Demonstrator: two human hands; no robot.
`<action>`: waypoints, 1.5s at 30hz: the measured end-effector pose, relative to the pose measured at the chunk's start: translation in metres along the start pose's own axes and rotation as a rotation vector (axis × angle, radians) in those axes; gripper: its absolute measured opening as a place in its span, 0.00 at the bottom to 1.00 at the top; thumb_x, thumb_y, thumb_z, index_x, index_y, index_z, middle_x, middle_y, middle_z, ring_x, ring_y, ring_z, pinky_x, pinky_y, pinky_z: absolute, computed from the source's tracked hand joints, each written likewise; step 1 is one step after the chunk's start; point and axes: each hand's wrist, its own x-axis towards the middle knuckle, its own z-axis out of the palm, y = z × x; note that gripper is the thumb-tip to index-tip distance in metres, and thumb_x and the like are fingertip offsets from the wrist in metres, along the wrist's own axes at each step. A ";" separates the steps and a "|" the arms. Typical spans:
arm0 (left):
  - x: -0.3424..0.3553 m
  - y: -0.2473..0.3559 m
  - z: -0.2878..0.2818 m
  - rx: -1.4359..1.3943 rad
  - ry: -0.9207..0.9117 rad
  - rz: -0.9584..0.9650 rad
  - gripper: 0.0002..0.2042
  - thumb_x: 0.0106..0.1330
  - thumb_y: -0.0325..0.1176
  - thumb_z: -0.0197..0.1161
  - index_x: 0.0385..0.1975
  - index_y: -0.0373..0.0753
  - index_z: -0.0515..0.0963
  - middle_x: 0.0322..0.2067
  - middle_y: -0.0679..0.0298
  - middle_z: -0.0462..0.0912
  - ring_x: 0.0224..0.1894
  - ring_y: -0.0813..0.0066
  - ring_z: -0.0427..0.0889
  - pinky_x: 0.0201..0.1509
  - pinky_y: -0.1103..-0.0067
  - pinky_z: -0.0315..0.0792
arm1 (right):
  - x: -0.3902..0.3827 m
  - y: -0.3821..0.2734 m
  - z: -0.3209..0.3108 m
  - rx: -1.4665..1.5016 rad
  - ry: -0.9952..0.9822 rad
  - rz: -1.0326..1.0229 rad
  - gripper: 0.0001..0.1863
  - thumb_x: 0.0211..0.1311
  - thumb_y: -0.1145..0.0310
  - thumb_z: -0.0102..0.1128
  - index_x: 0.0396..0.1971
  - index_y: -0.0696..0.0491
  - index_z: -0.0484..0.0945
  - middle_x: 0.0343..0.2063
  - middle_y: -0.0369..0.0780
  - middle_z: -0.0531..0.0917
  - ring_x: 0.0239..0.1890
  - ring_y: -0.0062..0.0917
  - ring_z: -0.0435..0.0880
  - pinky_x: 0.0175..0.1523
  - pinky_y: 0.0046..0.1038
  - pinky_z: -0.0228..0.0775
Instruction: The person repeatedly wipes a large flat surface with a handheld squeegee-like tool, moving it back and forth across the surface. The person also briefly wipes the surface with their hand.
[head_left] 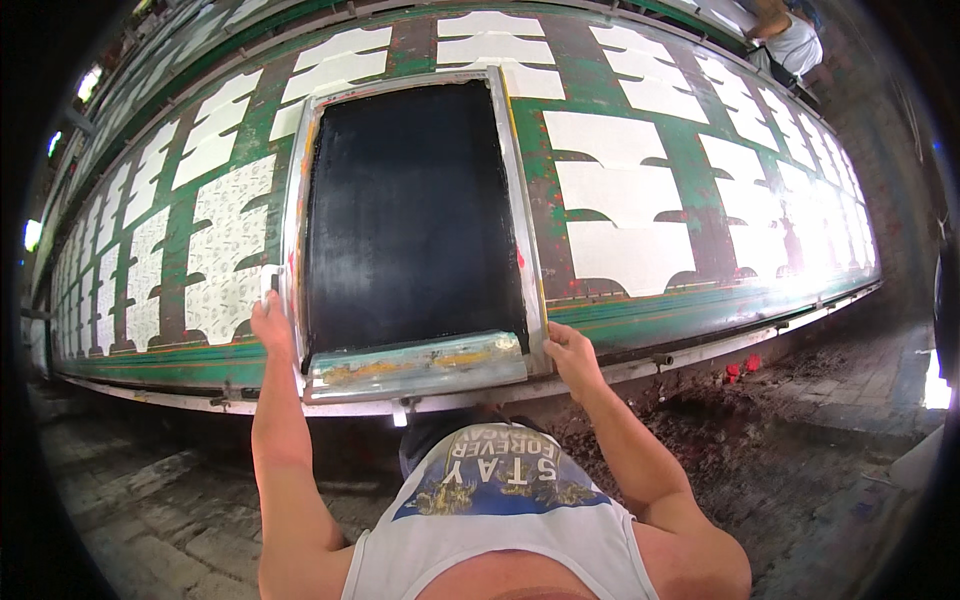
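Observation:
A screen printing frame (519, 240) with metal sides and a dark, inked mesh (410, 210) lies over the long table in front of me. Along its near end rests a wide squeegee (420, 366), smeared with yellow and pale blue. My left hand (271, 322) is closed at the frame's left side, just below a white handle-like piece (272, 282). My right hand (568, 350) grips the frame's right side near the front corner, thumb on the edge. White cut cloth pieces (622, 205) lie on both sides; the near-row cloth pieces at left (230, 225) bear a small printed pattern.
The long green table (590, 312) runs left to right, with a metal rail (690, 358) along its near edge. Another person (795, 45) in a white top stands at the far right. Red scraps (742, 369) lie below the rail. Behind runs another table (220, 50).

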 end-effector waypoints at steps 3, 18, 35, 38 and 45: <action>-0.004 0.003 -0.001 0.007 0.004 -0.053 0.22 0.79 0.45 0.68 0.46 0.23 0.86 0.37 0.47 0.90 0.39 0.63 0.86 0.48 0.63 0.79 | -0.002 0.003 0.009 -0.069 0.101 -0.044 0.23 0.73 0.69 0.68 0.65 0.59 0.86 0.53 0.45 0.88 0.53 0.25 0.85 0.58 0.30 0.77; 0.010 0.002 -0.002 -0.047 0.040 -0.082 0.25 0.75 0.45 0.74 0.45 0.20 0.85 0.36 0.48 0.91 0.37 0.64 0.85 0.47 0.63 0.78 | -0.026 -0.012 0.016 0.106 0.284 -0.193 0.23 0.77 0.68 0.69 0.65 0.65 0.85 0.51 0.40 0.91 0.50 0.20 0.85 0.57 0.26 0.77; -0.140 0.204 0.134 -0.316 -0.048 -0.137 0.16 0.79 0.38 0.71 0.45 0.26 0.88 0.35 0.60 0.89 0.35 0.76 0.83 0.40 0.72 0.78 | 0.017 0.011 -0.247 -0.130 0.380 -0.201 0.29 0.69 0.54 0.73 0.58 0.65 0.87 0.41 0.49 0.93 0.43 0.31 0.93 0.51 0.33 0.83; -0.199 0.233 0.173 -0.453 -0.081 -0.151 0.16 0.79 0.39 0.71 0.43 0.27 0.87 0.35 0.60 0.90 0.35 0.76 0.83 0.42 0.73 0.78 | 0.020 0.029 -0.304 -0.129 0.429 -0.166 0.29 0.69 0.53 0.72 0.58 0.64 0.87 0.40 0.48 0.93 0.43 0.30 0.91 0.52 0.34 0.82; -0.277 0.272 0.227 -0.387 -0.085 -0.181 0.16 0.79 0.40 0.71 0.43 0.28 0.88 0.33 0.61 0.89 0.34 0.75 0.82 0.41 0.72 0.77 | 0.022 0.049 -0.398 -0.011 0.447 -0.174 0.27 0.70 0.61 0.73 0.59 0.68 0.85 0.46 0.46 0.93 0.45 0.25 0.90 0.53 0.30 0.81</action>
